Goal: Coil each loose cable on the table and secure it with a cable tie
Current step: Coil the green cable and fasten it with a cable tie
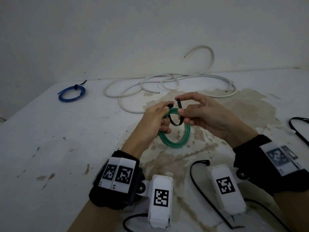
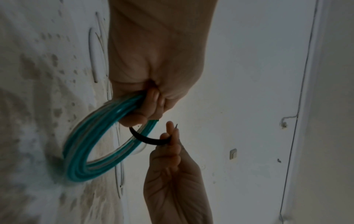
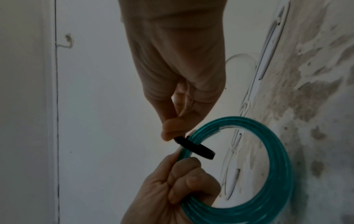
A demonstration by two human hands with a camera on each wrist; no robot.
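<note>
A green cable coil (image 1: 175,139) hangs above the stained white table (image 1: 50,139). My left hand (image 1: 158,118) grips the coil's upper left and the head of a black cable tie (image 1: 175,122). The tie loops under the coil's strands. My right hand (image 1: 192,111) pinches the tie's free end between thumb and forefinger. In the left wrist view the green coil (image 2: 95,151) and black tie (image 2: 151,140) show below my left hand (image 2: 149,106). The right wrist view shows my right hand (image 3: 172,128) pinching the tie (image 3: 195,147) at the coil (image 3: 268,166).
A loose white cable (image 1: 167,87) sprawls across the table's far side by the wall. A tied blue coil (image 1: 71,93) lies far left. Spare black cable ties lie near the front (image 1: 200,190) and at the right edge (image 1: 299,128).
</note>
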